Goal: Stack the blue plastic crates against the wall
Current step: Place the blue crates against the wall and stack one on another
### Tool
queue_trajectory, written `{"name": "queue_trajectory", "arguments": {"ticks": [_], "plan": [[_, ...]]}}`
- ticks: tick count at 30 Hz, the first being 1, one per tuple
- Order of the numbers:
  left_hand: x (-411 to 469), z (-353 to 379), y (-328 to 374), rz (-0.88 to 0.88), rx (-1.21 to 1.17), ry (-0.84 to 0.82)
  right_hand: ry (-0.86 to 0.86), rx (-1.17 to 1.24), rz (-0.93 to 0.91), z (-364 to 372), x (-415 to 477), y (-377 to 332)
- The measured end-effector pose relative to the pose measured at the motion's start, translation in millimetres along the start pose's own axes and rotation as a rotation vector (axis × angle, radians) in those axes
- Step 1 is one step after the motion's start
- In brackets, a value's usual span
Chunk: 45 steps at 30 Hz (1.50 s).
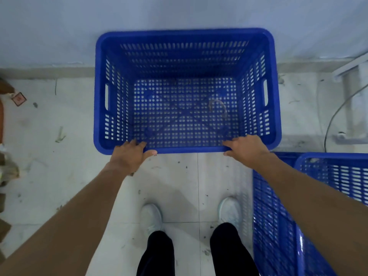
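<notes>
A blue perforated plastic crate stands upright and empty, its far side against the pale wall. My left hand grips the crate's near rim at its left corner, fingers curled over the edge. On the same rim near the right corner, my right hand holds on. A second blue crate stands to my right, partly hidden by my right forearm and cut off by the frame edge.
The white tiled floor is dirty, and my feet in white shoes stand just behind the crate. Cardboard scraps lie at the left edge. A white metal frame and a cable are at the right by the wall.
</notes>
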<state>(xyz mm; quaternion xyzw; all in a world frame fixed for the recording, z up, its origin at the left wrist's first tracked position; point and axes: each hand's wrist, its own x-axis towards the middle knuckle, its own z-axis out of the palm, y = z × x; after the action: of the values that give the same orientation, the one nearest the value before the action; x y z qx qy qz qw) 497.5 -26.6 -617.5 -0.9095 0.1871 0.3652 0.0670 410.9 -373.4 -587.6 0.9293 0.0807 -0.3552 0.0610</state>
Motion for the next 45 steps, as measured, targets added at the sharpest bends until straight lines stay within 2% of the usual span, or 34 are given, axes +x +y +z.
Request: {"name": "queue_trajectory", "arguments": {"ticks": [6,10,15,19,25,30,37,41,45], "plan": [[-3.8,0.6,0.0,-0.02,0.048,0.003,-0.028,0.022,0.047,5.8,3.5,-2.8],[-8.5,-2.4,5.0,-0.03,0.015,0.025,-0.036,0.171,0.128,10.5,-0.3,-8.4],[-22.3,-10.7,13.7,0.01,-0.119,0.083,0.048,0.312,0.167,5.1,-21.9,-8.4],[-31.3,-47.8,35.7,0.008,-0.238,0.116,0.067,0.359,0.235,-9.7,-55.3,1.6],[-65.5,-98.7,76.5,0.183,-0.255,0.092,0.095,0.494,0.387,-25.1,-130.0,1.5],[-99.3,-106.9,128.3,0.379,-0.154,0.064,0.126,0.645,0.519,-12.7,-201.2,-3.4],[-154.0,-60.5,243.0,0.662,-0.091,-0.01,0.102,0.769,0.749,49.7,-321.4,7.2],[-184.2,-23.5,312.5,0.761,-0.033,-0.065,0.028,0.863,0.856,108.9,-390.6,16.7],[-214.2,19.7,377.1,0.814,0.064,-0.027,-0.039,0.906,0.89,185.7,-444.3,27.2]]}}
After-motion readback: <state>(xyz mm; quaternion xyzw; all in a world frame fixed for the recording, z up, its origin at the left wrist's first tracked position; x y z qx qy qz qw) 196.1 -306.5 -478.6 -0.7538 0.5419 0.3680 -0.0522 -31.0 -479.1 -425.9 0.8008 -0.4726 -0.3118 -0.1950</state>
